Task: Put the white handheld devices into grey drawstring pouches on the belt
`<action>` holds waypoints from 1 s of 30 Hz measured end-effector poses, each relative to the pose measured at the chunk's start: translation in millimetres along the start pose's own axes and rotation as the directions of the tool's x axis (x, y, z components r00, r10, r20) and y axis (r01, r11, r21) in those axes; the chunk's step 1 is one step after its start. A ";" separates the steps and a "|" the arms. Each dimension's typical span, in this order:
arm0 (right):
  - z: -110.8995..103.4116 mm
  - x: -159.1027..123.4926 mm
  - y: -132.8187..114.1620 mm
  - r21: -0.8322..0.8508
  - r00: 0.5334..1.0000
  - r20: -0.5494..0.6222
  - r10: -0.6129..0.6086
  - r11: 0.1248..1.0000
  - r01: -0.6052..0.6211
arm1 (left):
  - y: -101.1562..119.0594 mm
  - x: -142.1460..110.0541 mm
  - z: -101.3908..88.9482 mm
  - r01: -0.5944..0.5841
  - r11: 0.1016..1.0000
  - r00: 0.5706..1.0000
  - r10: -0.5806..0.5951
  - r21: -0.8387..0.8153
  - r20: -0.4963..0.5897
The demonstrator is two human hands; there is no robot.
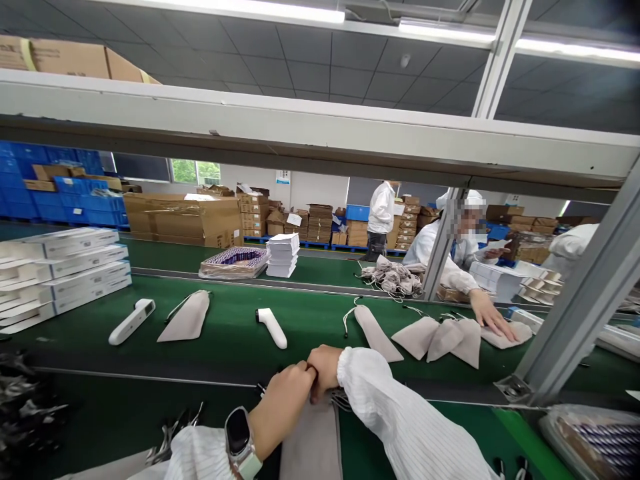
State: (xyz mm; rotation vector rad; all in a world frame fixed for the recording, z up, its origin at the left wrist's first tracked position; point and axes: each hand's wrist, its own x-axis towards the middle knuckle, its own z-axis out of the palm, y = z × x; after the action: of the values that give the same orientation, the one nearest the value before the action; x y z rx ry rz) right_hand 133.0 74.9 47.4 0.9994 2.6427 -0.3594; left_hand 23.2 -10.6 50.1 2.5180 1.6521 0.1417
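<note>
My left hand (283, 400), with a smartwatch on the wrist, and my right hand (324, 370) in a white sleeve meet at the near edge of the green conveyor belt (235, 333). Both are closed at the top of a grey drawstring pouch (313, 443) that lies below them. On the belt beyond lie a white handheld thermometer (271, 327), a second one (132, 321) and several more grey pouches (186, 318).
A person in white across the belt lays a hand (493, 320) on pouches. Stacked white boxes (60, 273) sit at left, a tray of batteries (234, 261) and a booklet stack (283, 255) behind. A metal frame post (575, 313) stands at right.
</note>
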 end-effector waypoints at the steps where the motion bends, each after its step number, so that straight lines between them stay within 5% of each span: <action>1: -0.1 -0.2 3.1 0.051 1.000 0.002 -0.017 0.999 0.016 | 0.8 -0.4 -0.9 -0.005 1.000 1.000 0.005 0.004 -0.007; 3: 0.7 -0.5 9.6 0.250 0.998 0.043 -0.035 0.968 0.023 | 1.4 -0.7 -1.5 -0.018 1.000 1.000 0.018 0.009 -0.019; 7: 4.5 2.6 17.4 0.655 0.995 0.068 -0.070 0.756 0.009 | -0.6 0.5 -0.7 -0.023 0.998 1.000 0.022 0.054 0.017; 11: 5.8 9.9 18.0 0.721 0.993 -0.103 -0.060 0.683 0.116 | -5.7 1.4 0.6 -0.071 0.995 0.997 0.069 0.070 0.023; 13: 6.0 15.1 19.4 0.742 0.984 -0.173 0.049 0.663 0.098 | -8.5 1.3 1.6 -0.124 0.990 0.992 0.124 0.061 0.013; 18: 12.9 37.3 19.6 0.644 0.771 -0.446 0.455 0.761 -0.077 | -10.7 -0.7 -3.5 -0.204 0.977 0.979 0.204 -0.059 0.000; 24: 21.1 78.2 12.8 0.661 0.737 -0.456 0.498 0.744 -0.093 | -11.1 2.6 -16.3 -0.183 0.895 0.980 0.201 -0.408 0.000; 30: -3.7 61.0 26.3 0.837 0.707 -0.449 0.546 0.533 0.121 | -27.0 15.0 -11.3 -0.125 0.741 0.986 0.167 -0.660 0.001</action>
State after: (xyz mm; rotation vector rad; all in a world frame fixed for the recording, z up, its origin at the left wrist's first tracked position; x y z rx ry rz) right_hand 106.3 132.0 25.8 2.1231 2.8246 -1.5833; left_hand 3.1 14.4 57.1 2.0560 1.0959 0.5557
